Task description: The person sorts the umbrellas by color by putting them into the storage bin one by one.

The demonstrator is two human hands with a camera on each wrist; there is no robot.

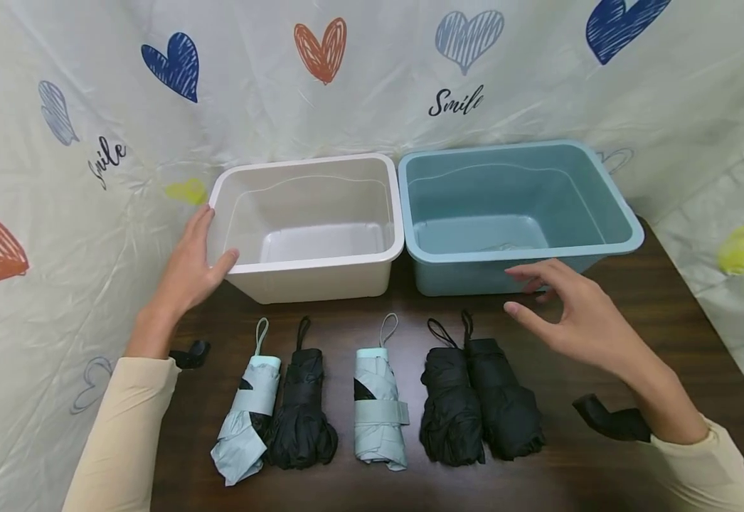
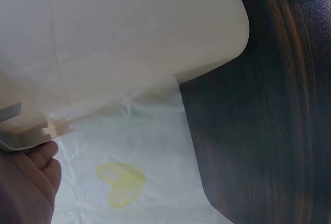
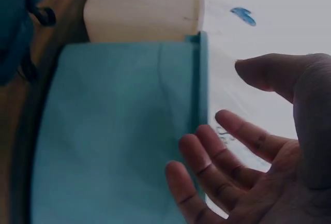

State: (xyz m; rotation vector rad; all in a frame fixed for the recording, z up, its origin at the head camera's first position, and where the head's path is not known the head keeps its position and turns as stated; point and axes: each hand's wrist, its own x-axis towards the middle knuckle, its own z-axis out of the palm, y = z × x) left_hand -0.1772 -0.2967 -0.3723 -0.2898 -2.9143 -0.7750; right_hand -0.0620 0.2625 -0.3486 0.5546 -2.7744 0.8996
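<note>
Head, left hand: your left hand is at the near left corner of the cream bin; fingers relaxed and extended along the rim, thumb over the near edge.
Head, right hand: your right hand hangs before the near wall of the blue bin, toward its right; fingers released, parted from the thumb.
Head, bins: side by side on the far part of the bench, cream left, blue right.
Head, umbrellas: near row, left to right: pale umbrella, black umbrella, second pale umbrella, two black umbrellas touching; loops point far.
Head, backdrop: pale sheet with hearts and "Smile" lettering.
Left wrist, rim: your fingers touch the cream bin's rim from outside, tips partly hidden.
Left wrist, sheet: yellow heart left of the bin.
Right wrist, palm: your fingers spread near the blue bin's rim; contact, you cannot tell.
</note>
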